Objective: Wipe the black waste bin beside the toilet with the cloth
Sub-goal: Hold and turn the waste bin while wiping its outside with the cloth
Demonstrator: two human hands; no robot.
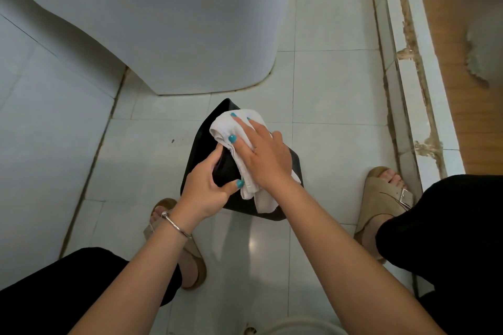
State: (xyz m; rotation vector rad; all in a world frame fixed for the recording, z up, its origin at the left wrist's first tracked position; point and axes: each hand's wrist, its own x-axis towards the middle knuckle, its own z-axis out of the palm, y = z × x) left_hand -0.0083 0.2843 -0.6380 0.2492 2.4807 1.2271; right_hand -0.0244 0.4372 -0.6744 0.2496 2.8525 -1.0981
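— While the right hand [262, 155] presses the white cloth [245, 144] flat on the bin [198, 144], fingers spread, how far along would you say she is?

— Mid-wipe, I'd guess. Only the top shows; I can't tell which sides are done.

— And the left hand [209, 185]?

— Clamped on the near left edge, steadying it.

— Where does the bin sit?

— Centre of the frame, on the tiled floor [326, 90], just below the toilet [177, 35] base, between 2 sandalled feet.

— Which way does it point?

— Seemingly tipped, 1 corner aimed toward the toilet, long axis running from upper left to lower right.
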